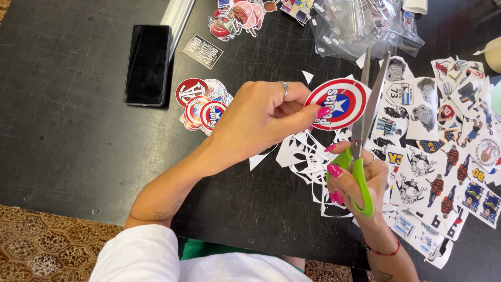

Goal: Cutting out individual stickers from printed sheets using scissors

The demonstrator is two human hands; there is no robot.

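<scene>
My left hand [261, 117] pinches a round sticker [339, 102] with red, white and blue rings and a star, holding it above the black table [68, 130]. My right hand [360, 183] grips green-handled scissors [365, 141]. Their blades point up and are parted, touching the right edge of the sticker. White paper offcuts [300, 154] lie under both hands.
A black phone [147, 63] lies at the upper left. Cut round stickers [201, 104] are stacked left of my hand. Sticker sheets with small figures [443, 151] cover the right side. Clear plastic bags [360, 23] and more stickers [237, 15] sit at the top.
</scene>
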